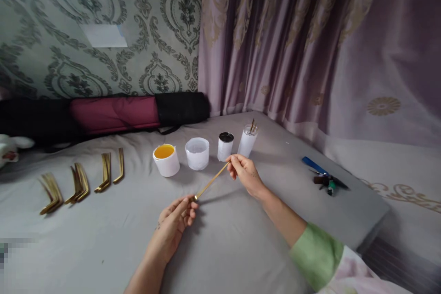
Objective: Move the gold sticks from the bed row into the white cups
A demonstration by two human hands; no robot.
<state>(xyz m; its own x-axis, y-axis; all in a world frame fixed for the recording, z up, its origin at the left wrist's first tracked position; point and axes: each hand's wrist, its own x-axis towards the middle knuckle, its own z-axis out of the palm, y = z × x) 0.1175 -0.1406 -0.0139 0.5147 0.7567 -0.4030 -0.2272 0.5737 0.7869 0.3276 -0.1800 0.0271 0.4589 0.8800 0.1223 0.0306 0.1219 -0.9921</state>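
A thin gold-coloured strip (pixel 211 182) is stretched between my two hands above a grey sheet (pixel 103 239). My left hand (pixel 175 223) pinches its near end with closed fingers. My right hand (pixel 244 172) pinches the far end. Just beyond the strip stand a white cup of yellow paint (pixel 166 159), a white cup with a pale content (pixel 197 153), a small cup of black paint (pixel 225 146) and a clear jar holding brushes (pixel 248 139).
Several bent gold strips (pixel 80 183) lie in groups at the left. A blue-handled tool with small dark items (pixel 324 177) lies at the right. A black and maroon roll (pixel 113 112) lies along the wall; curtains (pixel 310 46) hang at the right.
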